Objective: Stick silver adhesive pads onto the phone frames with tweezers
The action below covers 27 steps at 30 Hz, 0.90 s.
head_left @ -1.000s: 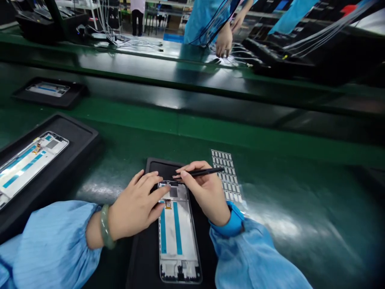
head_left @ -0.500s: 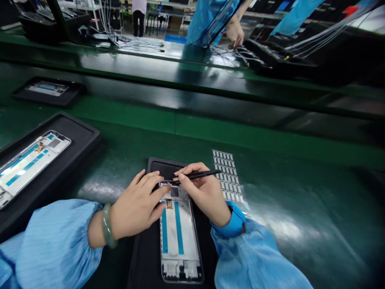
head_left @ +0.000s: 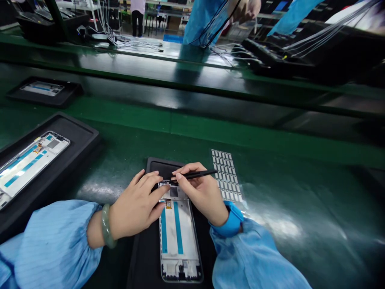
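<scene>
Left hand (head_left: pixel 135 206): fingers spread, fingertips on the phone frame's top end
Right hand (head_left: pixel 203 190): pinched black tweezers (head_left: pixel 197 174) over that end
Phone frame (head_left: pixel 177 237): lay in a black tray (head_left: pixel 144 257) on the green worktop (head_left: pixel 288 192)

The tabletop (head_left: pixel 300 172) was dark green and glossy, with bright reflections on both sides of the black central tray (head_left: pixel 159 163). That tray lay flat, its raised rim showing at the far end. Just to its right was a sheet (head_left: pixel 225 172) of small pale rectangular pieces in rows. Well to the left of the central tray sat a larger-looking black tray (head_left: pixel 75 128), set at a slant and cut off by the view. Beyond that, far left of the central tray, lay another black tray (head_left: pixel 71 91).
</scene>
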Each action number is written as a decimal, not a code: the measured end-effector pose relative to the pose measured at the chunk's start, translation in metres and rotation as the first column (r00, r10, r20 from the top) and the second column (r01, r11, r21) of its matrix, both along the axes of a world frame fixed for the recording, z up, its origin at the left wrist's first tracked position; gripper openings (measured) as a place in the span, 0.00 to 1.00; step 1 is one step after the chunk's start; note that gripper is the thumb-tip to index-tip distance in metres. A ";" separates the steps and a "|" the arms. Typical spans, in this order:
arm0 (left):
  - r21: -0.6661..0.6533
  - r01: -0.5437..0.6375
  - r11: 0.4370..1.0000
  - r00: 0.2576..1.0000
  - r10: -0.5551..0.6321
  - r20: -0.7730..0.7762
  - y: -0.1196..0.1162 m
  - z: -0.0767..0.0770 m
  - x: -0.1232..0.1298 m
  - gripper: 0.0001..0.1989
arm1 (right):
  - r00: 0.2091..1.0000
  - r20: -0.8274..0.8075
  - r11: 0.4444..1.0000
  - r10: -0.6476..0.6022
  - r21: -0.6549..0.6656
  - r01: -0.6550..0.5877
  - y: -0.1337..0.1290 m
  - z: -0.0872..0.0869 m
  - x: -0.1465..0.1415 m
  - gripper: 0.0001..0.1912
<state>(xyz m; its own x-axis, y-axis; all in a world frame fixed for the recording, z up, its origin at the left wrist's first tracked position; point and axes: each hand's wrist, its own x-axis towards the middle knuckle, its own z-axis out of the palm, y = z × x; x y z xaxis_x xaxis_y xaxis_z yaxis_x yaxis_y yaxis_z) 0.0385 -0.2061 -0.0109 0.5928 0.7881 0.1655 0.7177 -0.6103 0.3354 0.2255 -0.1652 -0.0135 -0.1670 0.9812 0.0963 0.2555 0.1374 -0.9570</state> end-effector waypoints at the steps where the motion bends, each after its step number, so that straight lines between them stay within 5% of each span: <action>1: 0.001 -0.002 1.000 1.000 0.002 0.002 0.000 0.000 0.000 0.19 | 1.000 0.005 1.000 -0.005 0.008 0.005 0.000 0.000 0.000 0.08; 27: -0.003 -0.007 1.000 1.000 0.008 0.021 0.000 0.001 0.000 0.18 | 0.994 0.106 0.989 -0.035 0.145 0.019 -0.003 0.001 -0.001 0.04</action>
